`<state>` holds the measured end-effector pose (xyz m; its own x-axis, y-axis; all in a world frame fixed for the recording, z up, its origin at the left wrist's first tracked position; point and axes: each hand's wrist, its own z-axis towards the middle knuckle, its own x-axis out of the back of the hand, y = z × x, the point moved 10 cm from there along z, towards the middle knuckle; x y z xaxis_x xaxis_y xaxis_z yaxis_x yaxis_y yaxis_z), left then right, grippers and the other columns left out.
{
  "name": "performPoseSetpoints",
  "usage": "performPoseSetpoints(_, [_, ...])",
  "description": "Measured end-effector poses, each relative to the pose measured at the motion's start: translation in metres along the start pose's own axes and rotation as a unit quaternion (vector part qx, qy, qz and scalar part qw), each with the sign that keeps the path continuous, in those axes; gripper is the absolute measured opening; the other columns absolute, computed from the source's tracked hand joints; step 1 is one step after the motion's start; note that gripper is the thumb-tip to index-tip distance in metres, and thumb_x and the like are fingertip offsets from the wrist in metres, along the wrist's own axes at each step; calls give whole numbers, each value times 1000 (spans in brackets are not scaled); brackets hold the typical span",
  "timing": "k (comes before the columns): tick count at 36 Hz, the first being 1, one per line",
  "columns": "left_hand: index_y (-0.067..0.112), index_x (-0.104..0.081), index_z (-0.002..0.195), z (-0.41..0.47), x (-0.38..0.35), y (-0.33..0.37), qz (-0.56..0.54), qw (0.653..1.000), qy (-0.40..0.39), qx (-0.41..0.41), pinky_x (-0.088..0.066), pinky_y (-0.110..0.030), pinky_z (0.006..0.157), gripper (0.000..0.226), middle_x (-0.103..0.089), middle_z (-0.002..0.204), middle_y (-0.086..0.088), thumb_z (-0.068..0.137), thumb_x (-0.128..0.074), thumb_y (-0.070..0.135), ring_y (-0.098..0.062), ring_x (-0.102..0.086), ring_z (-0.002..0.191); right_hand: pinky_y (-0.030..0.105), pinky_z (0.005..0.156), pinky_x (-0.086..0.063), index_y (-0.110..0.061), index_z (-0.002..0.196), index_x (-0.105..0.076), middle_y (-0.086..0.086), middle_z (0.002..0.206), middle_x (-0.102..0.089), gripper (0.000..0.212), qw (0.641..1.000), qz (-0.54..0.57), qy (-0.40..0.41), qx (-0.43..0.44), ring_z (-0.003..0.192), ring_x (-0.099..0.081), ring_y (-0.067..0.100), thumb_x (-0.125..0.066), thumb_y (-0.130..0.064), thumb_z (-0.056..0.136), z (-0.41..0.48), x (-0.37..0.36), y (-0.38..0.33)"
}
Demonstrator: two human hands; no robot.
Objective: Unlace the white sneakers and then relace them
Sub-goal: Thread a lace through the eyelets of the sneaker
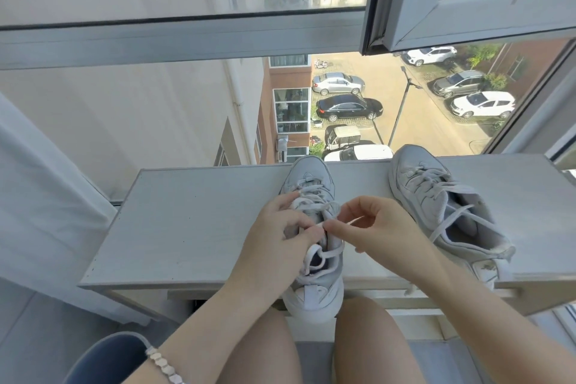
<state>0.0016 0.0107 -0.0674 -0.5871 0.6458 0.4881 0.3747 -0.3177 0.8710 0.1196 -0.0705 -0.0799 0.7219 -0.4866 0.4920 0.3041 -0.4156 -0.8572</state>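
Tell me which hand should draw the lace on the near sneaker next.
Right, probably: the right hand pinches the lace over the near sneaker, while the left hand grips that sneaker's upper and steadies it.

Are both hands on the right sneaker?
No, the left hand holds the left sneaker, the right hand pinches its lace; the right sneaker lies untouched.

A pale wooden table (193, 221) carries two white sneakers (314, 227) (one at its right end, one overhanging the near edge).
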Motion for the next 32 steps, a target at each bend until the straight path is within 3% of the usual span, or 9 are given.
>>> performPoseSetpoints(2, [24,-63,63,-4,10,0,-47,999,16,-15,-29,-3,88,26,-45,128,26,86,-63,12,6,-39,124,13,52,-47,-18,80,-65,-7,74,-68,23,1000,-3,2,8,51,-59,2,-74,-39,75,-2,-2,-3])
performPoseSetpoints(5, [23,-61,59,-6,22,3,-171,984,12,-38,-38,-10,92,30,-58,120,23,86,-63,9,6,-50,117,18,53,-50,-19,79,-65,-7,72,-68,20,1000,-3,17,17,50,-61,5,-73,-36,76,-3,-4,-4])
performPoseSetpoints(9, [20,-65,54,-7,38,-4,-425,904,40,-18,-54,-22,71,26,-72,82,-2,76,-54,12,-17,-70,82,17,53,-50,-21,80,-64,-6,75,-68,15,999,1,46,22,53,-60,4,-71,-34,79,-3,-7,-1])
performPoseSetpoints(12, [17,-64,52,-7,42,-14,-475,878,67,2,-56,-25,67,28,-65,66,-5,75,-48,12,-18,-66,65,16,53,-50,-23,79,-62,-8,75,-67,13,998,-2,61,25,55,-60,3,-70,-33,79,-3,-8,-2])
performPoseSetpoints(15, [18,-59,53,-5,46,-15,-416,906,77,-4,-52,-23,57,30,-56,58,-5,80,-56,7,-16,-54,53,17,53,-50,-24,80,-59,-9,75,-64,12,997,-13,69,32,55,-59,1,-69,-31,79,-3,-9,-4])
performPoseSetpoints(18, [12,-50,63,-1,59,-21,-313,941,128,17,-30,-16,37,33,-45,50,3,93,-48,-1,-6,-31,39,24,57,-53,-25,79,-56,-8,74,-62,12,996,-19,75,34,59,-58,3,-68,-27,80,-4,-6,-4])
performPoseSetpoints(23, [18,-55,66,9,58,-14,-42,994,96,23,-32,-20,48,23,-50,50,9,89,-60,17,-3,-39,42,11,51,-44,-29,77,-53,-12,73,-60,15,993,-61,78,58,63,-56,-5,-67,-31,80,-6,-8,-12])
performPoseSetpoints(27, [32,-58,74,10,36,11,125,991,28,-38,-34,-17,57,11,-58,74,14,83,-66,33,2,-45,56,18,55,-44,-29,84,-53,-14,78,-59,12,991,-92,74,67,65,-56,-1,-64,-32,81,-6,-10,-17])
performPoseSetpoints(32, [36,-56,80,15,33,30,258,962,41,-85,-27,-11,58,9,-49,87,16,88,-60,34,-1,-43,67,14,60,-44,-33,91,-54,-14,83,-59,11,991,-75,47,95,72,-56,-2,-62,-31,84,-2,-9,-24])
